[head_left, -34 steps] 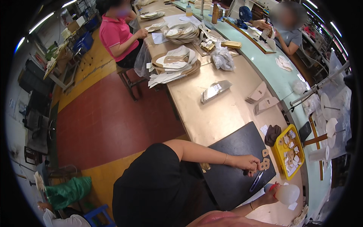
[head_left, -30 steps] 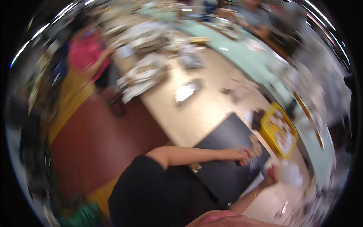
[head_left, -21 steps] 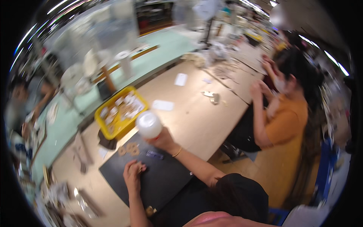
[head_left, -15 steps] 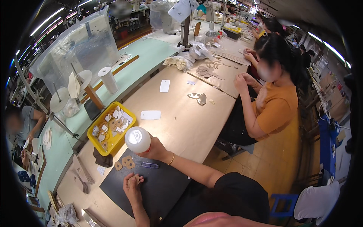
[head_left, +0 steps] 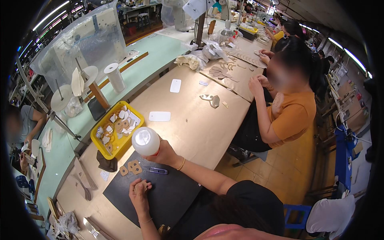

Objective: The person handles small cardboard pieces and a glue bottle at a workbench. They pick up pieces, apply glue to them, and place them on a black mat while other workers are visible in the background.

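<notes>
My right hand (head_left: 166, 156) is wrapped round a cloudy white plastic bottle (head_left: 145, 141), its round end facing up; the other end is hidden. Below it, over the black mat (head_left: 160, 200), my left hand (head_left: 139, 196) is closed on a small tan piece (head_left: 141, 185), mostly covered by the fingers. Several tan pieces with dark holes (head_left: 134, 167) lie on the mat beyond my left hand. Beside them is a purple-blue snips-like tool (head_left: 158, 170). Left of the bottle stands a yellow tray (head_left: 94, 138) holding many tan and white scraps.
White cards (head_left: 159, 116) lie on the brown-covered table (head_left: 188, 132). A dark cloth-like piece (head_left: 106, 162) is beside the tray. Stacked tan strips (head_left: 83, 182) lie to the left. A co-worker in an orange top (head_left: 298, 108) sits at the right table edge. A thread cone (head_left: 115, 78) stands on the green bench.
The view has shifted slightly. Both hands keep nearly the same places and their grips look unchanged. The co-worker's head has turned a little.
</notes>
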Available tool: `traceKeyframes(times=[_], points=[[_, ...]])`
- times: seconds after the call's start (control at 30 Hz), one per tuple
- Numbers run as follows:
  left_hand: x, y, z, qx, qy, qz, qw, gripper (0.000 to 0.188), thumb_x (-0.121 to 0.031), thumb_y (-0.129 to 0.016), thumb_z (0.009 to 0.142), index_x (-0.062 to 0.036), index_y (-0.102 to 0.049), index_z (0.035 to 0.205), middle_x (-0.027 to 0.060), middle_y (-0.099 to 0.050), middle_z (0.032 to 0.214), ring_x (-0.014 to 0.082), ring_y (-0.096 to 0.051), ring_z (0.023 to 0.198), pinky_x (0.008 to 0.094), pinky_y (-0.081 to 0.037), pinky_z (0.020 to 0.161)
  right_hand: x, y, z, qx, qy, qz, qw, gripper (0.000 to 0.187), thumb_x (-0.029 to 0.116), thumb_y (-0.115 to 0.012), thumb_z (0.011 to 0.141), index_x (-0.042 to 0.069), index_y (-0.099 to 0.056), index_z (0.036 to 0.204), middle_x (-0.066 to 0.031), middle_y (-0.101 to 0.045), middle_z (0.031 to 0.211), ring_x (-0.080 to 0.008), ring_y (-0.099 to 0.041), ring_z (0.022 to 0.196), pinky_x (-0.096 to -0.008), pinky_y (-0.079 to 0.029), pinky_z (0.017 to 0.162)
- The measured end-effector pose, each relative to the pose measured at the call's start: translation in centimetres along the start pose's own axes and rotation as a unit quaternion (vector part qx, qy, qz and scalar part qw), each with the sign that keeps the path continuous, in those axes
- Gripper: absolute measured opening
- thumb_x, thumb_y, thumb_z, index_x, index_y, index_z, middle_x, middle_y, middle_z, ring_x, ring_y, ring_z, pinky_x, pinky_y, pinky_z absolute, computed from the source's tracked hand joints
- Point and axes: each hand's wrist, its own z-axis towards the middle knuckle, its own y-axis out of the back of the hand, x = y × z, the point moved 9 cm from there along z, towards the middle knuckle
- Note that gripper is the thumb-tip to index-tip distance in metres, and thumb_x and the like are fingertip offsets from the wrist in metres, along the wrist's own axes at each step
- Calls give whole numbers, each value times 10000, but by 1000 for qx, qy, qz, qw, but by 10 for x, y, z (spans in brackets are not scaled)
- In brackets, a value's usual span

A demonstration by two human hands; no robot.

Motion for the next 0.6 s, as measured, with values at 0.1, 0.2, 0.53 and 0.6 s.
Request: traceKeyframes(times=[0.1, 0.2, 0.53, 0.6], points=[[1, 1, 0, -3, 1, 3, 1000, 268, -145, -581, 909, 26, -506, 1102, 159, -598, 970, 222, -643, 810, 303, -541, 744, -1, 0, 0, 2, -3, 8, 1000, 630, 210, -809, 661, -2, -479, 1153, -164, -674, 931, -271, -681, 862, -332, -543, 726], [0, 0, 0, -4, 1, 4, 1000, 273, -155, -586, 908, 24, -507, 1098, 158, -599, 969, 221, -643, 808, 300, -541, 742, 1, 0, 1, 4, 7, 4, 1000, 636, 206, -809, 661, -6, -475, 1158, -162, -674, 931, -270, -681, 865, -334, -543, 731], [1, 2, 0, -7, 0, 10, 1000, 291, -169, -601, 903, 23, -508, 1100, 153, -601, 962, 217, -644, 807, 299, -539, 743, -5, -1, -2, 7, 5, 8, 1000, 651, 204, -803, 668, -31, -462, 1171, -168, -673, 926, -270, -684, 849, -328, -548, 711], [1, 2, 0, -8, 1, 11, 1000, 292, -169, -599, 903, 24, -507, 1102, 155, -602, 962, 220, -644, 808, 302, -539, 747, -5, -2, -1, 15, -3, 13, 1000, 649, 209, -800, 672, -33, -462, 1171, -167, -673, 927, -269, -683, 858, -330, -547, 720]])
